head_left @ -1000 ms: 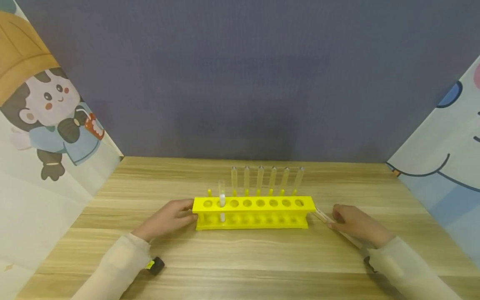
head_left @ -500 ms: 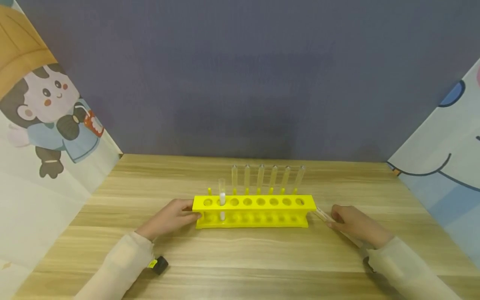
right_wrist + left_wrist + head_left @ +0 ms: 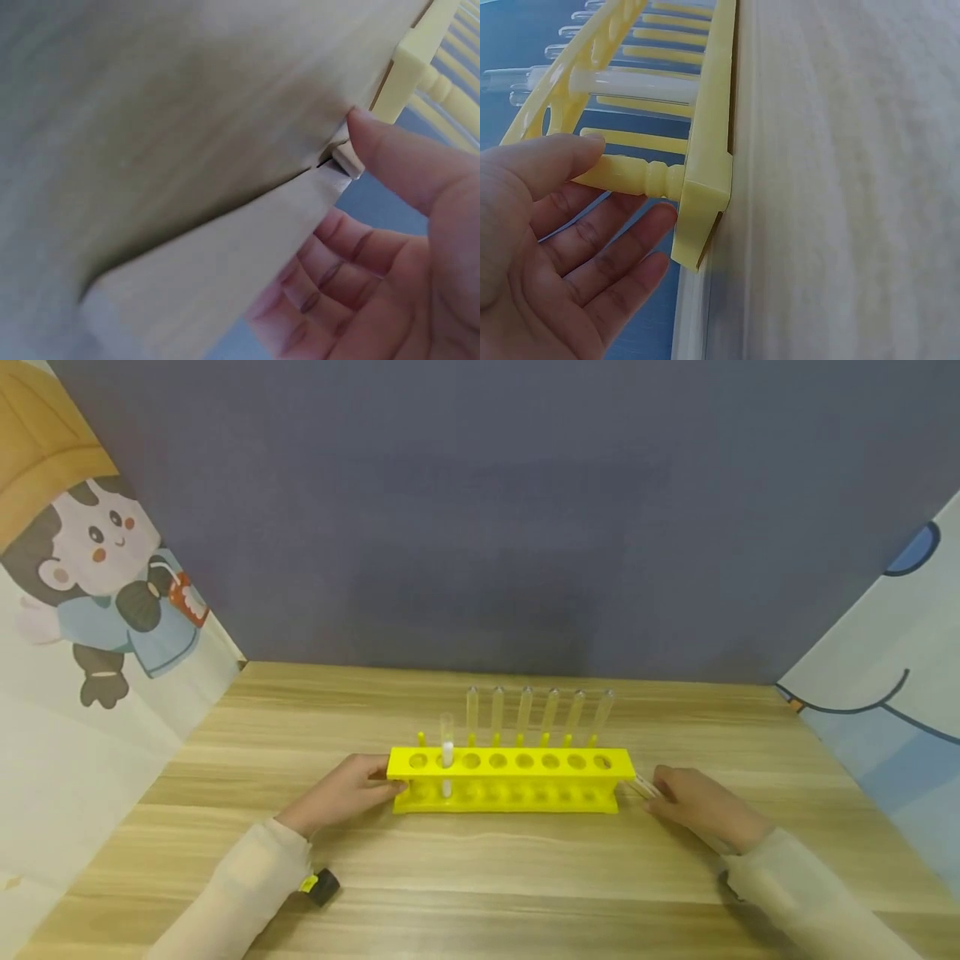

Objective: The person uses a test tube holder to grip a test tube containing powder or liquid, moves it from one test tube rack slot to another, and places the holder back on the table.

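A yellow test tube rack [image 3: 510,774] stands upright on the table. One test tube with white contents [image 3: 447,753] sits in its second hole from the left. My left hand [image 3: 343,793] grips the rack's left end; in the left wrist view, thumb and fingers lie around the end post [image 3: 622,175], with the lower fingers loosely bent. Beside the rack's right end, my right hand [image 3: 705,808] holds a wooden test tube clamp [image 3: 644,786] low at the table. The right wrist view has the clamp's pale handle [image 3: 225,262] between thumb and fingers; its tip is partly hidden.
Several clear test tubes [image 3: 498,710] stand upside down on pegs behind the rack's holes. A dark grey panel [image 3: 480,527] rises along the table's back edge [image 3: 337,670]. Printed cartoon sheets [image 3: 112,610] flank both sides. A black device [image 3: 324,887] shows below the left sleeve.
My right hand has shifted slightly left along the clamp, towards the rack. The left thumb has come a little further round the rack's end post. The head view has tilted slightly.
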The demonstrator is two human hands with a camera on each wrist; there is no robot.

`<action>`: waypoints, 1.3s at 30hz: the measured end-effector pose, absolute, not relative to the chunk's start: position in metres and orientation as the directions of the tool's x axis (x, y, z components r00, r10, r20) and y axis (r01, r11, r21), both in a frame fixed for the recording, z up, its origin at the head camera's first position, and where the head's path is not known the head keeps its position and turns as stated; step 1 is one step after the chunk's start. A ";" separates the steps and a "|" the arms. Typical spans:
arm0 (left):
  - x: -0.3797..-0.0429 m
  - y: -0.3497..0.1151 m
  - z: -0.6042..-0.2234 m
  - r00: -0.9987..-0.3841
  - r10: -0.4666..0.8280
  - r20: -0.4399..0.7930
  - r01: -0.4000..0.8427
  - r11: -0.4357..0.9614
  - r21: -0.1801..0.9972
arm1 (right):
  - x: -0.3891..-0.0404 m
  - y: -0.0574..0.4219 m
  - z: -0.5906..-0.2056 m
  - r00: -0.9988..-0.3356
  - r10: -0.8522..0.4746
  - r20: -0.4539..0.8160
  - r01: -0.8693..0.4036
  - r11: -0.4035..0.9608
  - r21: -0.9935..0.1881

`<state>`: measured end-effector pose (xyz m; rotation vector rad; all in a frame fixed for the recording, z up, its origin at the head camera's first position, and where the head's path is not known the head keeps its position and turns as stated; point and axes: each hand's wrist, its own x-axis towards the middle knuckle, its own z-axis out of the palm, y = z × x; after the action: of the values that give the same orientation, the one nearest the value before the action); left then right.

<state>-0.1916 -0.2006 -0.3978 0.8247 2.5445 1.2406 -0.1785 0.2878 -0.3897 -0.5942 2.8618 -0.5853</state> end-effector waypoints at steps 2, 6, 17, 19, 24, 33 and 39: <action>-0.192 -0.200 -0.397 -0.827 0.558 0.064 0.395 0.496 0.773 | -0.179 0.286 -0.390 -0.907 -0.417 -0.064 -0.360 0.844 -0.397; -0.191 -0.199 -0.396 -0.832 0.552 0.057 0.389 0.507 0.769 | -0.181 0.284 -0.391 -0.905 -0.425 -0.038 -0.384 0.850 -0.361; -0.191 -0.198 -0.395 -0.836 0.547 0.052 0.384 0.514 0.767 | -0.180 0.284 -0.392 -0.920 -0.390 -0.047 -0.356 0.878 -0.320; -0.191 -0.199 -0.395 -0.835 0.548 0.052 0.385 0.514 0.766 | -0.178 0.284 -0.392 -0.923 -0.382 -0.040 -0.351 0.883 -0.313; -0.191 -0.200 -0.397 -0.834 0.550 0.046 0.378 0.508 0.774 | -0.173 0.288 -0.391 -0.931 -0.364 0.000 -0.346 0.884 -0.313; -0.191 -0.200 -0.397 -0.831 0.553 0.061 0.396 0.511 0.763 | -0.167 0.296 -0.386 -0.940 -0.328 0.098 -0.342 0.890 -0.301; -0.191 -0.199 -0.398 -0.829 0.556 0.061 0.400 0.513 0.759 | -0.166 0.299 -0.384 -0.932 -0.318 0.176 -0.358 0.887 -0.293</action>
<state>-0.1913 -0.1992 -0.3976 0.8201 2.5627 1.2108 -0.1655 0.2992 -0.3843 -0.5698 3.1705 -0.5309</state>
